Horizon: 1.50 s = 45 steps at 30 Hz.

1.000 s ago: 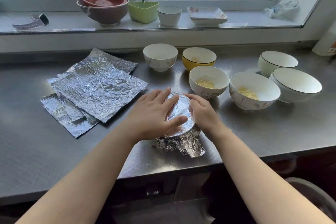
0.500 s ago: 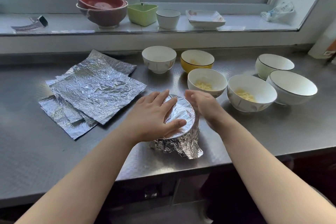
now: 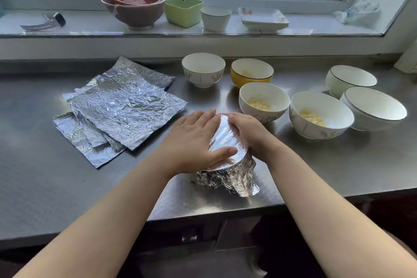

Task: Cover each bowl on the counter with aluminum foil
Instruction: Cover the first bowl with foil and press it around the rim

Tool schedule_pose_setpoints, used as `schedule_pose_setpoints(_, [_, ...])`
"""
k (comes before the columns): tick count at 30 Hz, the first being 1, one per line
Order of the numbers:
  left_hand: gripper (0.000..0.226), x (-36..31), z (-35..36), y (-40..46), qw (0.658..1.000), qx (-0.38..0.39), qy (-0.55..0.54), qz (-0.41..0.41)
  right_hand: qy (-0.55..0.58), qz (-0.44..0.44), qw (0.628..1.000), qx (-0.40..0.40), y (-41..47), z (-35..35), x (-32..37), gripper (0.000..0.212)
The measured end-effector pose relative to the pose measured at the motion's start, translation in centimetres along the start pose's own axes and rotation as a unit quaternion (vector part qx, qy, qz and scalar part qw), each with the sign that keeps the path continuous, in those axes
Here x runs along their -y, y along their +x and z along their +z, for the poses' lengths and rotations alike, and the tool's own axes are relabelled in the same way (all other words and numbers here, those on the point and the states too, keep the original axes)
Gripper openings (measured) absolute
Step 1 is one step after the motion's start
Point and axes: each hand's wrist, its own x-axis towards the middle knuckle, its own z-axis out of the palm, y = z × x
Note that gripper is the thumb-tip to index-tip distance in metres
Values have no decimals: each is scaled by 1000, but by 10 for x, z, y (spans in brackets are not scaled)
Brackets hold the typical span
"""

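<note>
Six open bowls (image 3: 265,101) on counter (image 3: 67,187); three show yellow bits. Foiled bowl (image 3: 228,165) upright. Left hand (image 3: 194,140) presses flat; right hand (image 3: 248,133) cups its rim.

Foil sheets (image 3: 121,108) left of bowls (image 3: 264,101)

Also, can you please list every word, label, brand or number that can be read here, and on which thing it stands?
None can be read.
Bowl with line drawing: only a faint sketch on its side, no letters.
Watch on the windowsill: face too small to read.
</note>
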Motion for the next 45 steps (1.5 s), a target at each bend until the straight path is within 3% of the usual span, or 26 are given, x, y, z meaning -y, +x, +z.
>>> schedule_pose_setpoints(12, [113, -1, 0, 1, 1000, -4, 7, -4, 6, 83, 996, -14, 12, -3, -9, 35])
schedule_pose_setpoints(16, [114, -1, -2, 0, 1000, -2, 10, -3, -94, 80, 991, -43, 9, -8, -2, 70])
schedule_pose_setpoints(17, [114, -1, -2, 0, 1000, -2, 12, -3, -123, 55, 990, -48, 5, -9, 4, 71])
schedule_pose_setpoints(20, [114, -2, -2, -1, 1000, -1, 11, -3, -129, -34, 988, -81, 4, -9, 12, 52])
schedule_pose_setpoints(23, [113, -1, -1, -1, 1000, -4, 10, 0, -149, -57, 987, -27, 0, -1, 5, 36])
schedule_pose_setpoints(35, [112, -1, 0, 0, 1000, -17, 9, -4, 83, 35, 994, -65, 1, 5, -14, 25])
schedule_pose_setpoints(40, [113, -4, -3, -1, 1000, -9, 9, -8, 76, 80, 993, -52, -8, 4, -8, 42])
schedule_pose_setpoints(45, [114, -4, -4, -2, 1000, -1, 12, -11, -78, 31, 993, -85, -13, -5, 7, 65])
